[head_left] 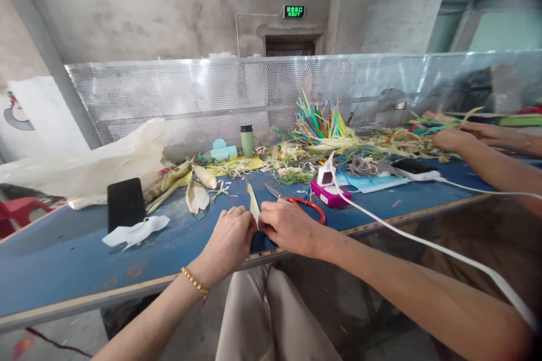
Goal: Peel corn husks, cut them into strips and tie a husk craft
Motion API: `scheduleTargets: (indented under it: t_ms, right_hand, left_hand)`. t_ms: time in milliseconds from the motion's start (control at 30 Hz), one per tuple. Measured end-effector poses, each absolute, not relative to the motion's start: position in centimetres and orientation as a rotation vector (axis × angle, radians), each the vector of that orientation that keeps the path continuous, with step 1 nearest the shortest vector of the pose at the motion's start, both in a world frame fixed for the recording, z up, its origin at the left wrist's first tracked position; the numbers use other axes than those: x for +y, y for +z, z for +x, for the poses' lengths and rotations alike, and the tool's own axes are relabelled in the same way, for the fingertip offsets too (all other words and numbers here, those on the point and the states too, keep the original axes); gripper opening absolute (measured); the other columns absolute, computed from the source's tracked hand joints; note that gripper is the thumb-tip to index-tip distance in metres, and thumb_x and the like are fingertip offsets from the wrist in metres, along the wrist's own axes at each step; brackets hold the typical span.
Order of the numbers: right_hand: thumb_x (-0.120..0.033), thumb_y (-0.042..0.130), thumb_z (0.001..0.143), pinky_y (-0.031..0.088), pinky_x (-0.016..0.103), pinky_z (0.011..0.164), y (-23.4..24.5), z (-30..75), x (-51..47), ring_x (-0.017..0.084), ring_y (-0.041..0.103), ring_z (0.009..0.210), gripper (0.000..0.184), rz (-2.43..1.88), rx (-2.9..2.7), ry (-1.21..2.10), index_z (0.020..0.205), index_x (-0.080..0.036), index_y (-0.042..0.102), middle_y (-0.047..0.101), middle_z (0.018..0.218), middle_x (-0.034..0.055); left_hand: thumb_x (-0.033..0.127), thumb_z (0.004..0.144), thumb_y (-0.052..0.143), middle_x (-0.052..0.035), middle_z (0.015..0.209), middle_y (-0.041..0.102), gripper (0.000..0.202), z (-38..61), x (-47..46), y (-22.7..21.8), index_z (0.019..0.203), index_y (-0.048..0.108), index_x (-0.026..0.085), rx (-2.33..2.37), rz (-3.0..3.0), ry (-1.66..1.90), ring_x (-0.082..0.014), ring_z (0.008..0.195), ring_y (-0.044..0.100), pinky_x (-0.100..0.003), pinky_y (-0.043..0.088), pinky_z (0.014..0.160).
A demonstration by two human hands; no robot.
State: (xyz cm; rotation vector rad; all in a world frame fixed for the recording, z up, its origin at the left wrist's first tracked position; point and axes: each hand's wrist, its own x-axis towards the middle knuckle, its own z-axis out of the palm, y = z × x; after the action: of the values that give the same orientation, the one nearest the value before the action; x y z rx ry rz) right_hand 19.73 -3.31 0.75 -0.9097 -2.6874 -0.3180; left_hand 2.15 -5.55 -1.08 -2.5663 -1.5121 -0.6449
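Observation:
Near the front edge of the blue table (pixel 76 259), my left hand (pixel 232 237) and my right hand (pixel 292 228) meet around a narrow, pale green piece of corn husk (pixel 254 203). Both hands have their fingers closed on its lower end, and its pointed tip sticks up and away from me. Scissors with red handles (pixel 315 210) lie just beyond my right hand, their blades partly showing. Left of the husk, a loose husk leaf (pixel 197 197) and a husked corn cob (pixel 205 176) rest on the table.
A black phone (pixel 126 203) and crumpled white paper (pixel 136 232) lie at left. A green cup (pixel 247 142), husk scraps and coloured pipe cleaners (pixel 319 118) line the back. A white cable (pixel 406 242) crosses from a purple box (pixel 330 194). Another person's hands (pixel 455 138) work at right.

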Motion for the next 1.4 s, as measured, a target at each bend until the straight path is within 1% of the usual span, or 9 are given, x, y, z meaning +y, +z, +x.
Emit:
scheduleTargets:
  t_ms: [233,500,633,767,900,1033,1167,1267,1400]
  right_hand:
    - [-0.012,0.049,0.092,0.035,0.031,0.07,-0.2,19.9,-3.3,0.016,0.052,0.071,0.021,-0.886,-2.65,-0.436,0.081,-0.014,0.066,0.061,0.083,0.0053]
    - [-0.009,0.047,0.093,0.038,0.026,0.065,-0.5,19.9,-3.6,0.014,0.052,0.076,0.016,-0.854,-2.563,-0.466,0.087,-0.013,0.061,0.057,0.095,0.0073]
    - [-0.011,0.047,0.094,0.037,0.027,0.061,-0.8,19.9,-3.4,0.014,0.05,0.071,0.018,-0.85,-2.58,-0.533,0.084,-0.014,0.061,0.057,0.089,0.0059]
    - [-0.012,0.046,0.093,0.04,0.028,0.063,-0.7,19.8,-3.3,0.015,0.053,0.073,0.018,-0.907,-2.631,-0.496,0.085,-0.012,0.062,0.058,0.09,0.0075]
    - [-0.016,0.048,0.092,0.042,0.028,0.066,0.1,19.8,-3.5,0.017,0.057,0.077,0.016,-1.019,-2.658,-0.363,0.09,-0.012,0.062,0.06,0.097,0.0094]
    - [-0.016,0.046,0.09,0.04,0.026,0.067,1.3,19.7,-3.0,0.016,0.058,0.077,0.017,-1.014,-2.732,-0.155,0.087,-0.013,0.063,0.062,0.093,0.0086]
    - [-0.016,0.055,0.08,0.036,0.023,0.061,2.6,19.2,-1.7,0.015,0.057,0.073,0.013,-1.119,-2.799,0.147,0.082,-0.014,0.067,0.066,0.084,0.0065]
    - [-0.02,0.06,0.075,0.034,0.022,0.055,3.5,18.6,-0.7,0.014,0.055,0.067,0.015,-1.265,-2.835,0.387,0.083,-0.013,0.07,0.065,0.074,0.0037]
    - [-0.023,0.066,0.069,0.032,0.021,0.052,4.4,18.0,0.3,0.012,0.051,0.064,0.016,-1.379,-2.826,0.612,0.08,-0.011,0.07,0.06,0.069,0.0008]
  left_hand:
    - [0.018,0.093,0.04,-0.0075,0.088,0.061,0.022,2.0,-5.4,-1.2,0.08,0.057,0.017,-1.504,-2.553,-0.602,-0.0209,0.086,0.055,-0.033,0.039,0.076]
    - [0.017,0.094,0.039,-0.0072,0.087,0.06,0.021,1.9,-5.1,-1.8,0.08,0.056,0.017,-1.47,-2.553,-0.629,-0.0207,0.083,0.053,-0.032,0.038,0.073]
    - [0.018,0.094,0.039,-0.007,0.087,0.06,0.022,1.9,-5.1,-1.7,0.079,0.056,0.018,-1.468,-2.558,-0.636,-0.0204,0.082,0.053,-0.032,0.038,0.072]
    - [0.017,0.093,0.041,-0.0074,0.088,0.06,0.021,2.0,-5.2,-1.5,0.08,0.057,0.017,-1.492,-2.557,-0.618,-0.0206,0.085,0.054,-0.032,0.039,0.074]
    - [0.016,0.092,0.041,-0.0084,0.089,0.061,0.02,2.2,-5.5,-1.3,0.081,0.058,0.017,-1.513,-2.543,-0.607,-0.0215,0.087,0.055,-0.033,0.04,0.077]
    - [0.013,0.089,0.04,-0.0091,0.088,0.063,0.023,2.3,-5.5,-1.1,0.079,0.06,0.016,-1.566,-2.539,-0.617,-0.0218,0.086,0.056,-0.033,0.04,0.076]
    - [0.014,0.079,0.049,-0.0059,0.078,0.065,0.016,2.1,-4.2,-0.4,0.075,0.064,0.016,-1.813,-2.661,-0.635,-0.0186,0.075,0.057,-0.029,0.039,0.067]
    - [0.014,0.071,0.054,-0.0018,0.065,0.06,0.011,1.9,-2.9,0.2,0.069,0.064,0.015,-1.975,-2.816,-0.607,-0.0152,0.064,0.053,-0.026,0.036,0.058]
    - [0.018,0.065,0.054,0.0026,0.049,0.046,0.008,2.1,-1.9,1.5,0.059,0.059,0.015,-2.129,-2.9,-0.484,-0.0119,0.05,0.042,-0.025,0.029,0.049]
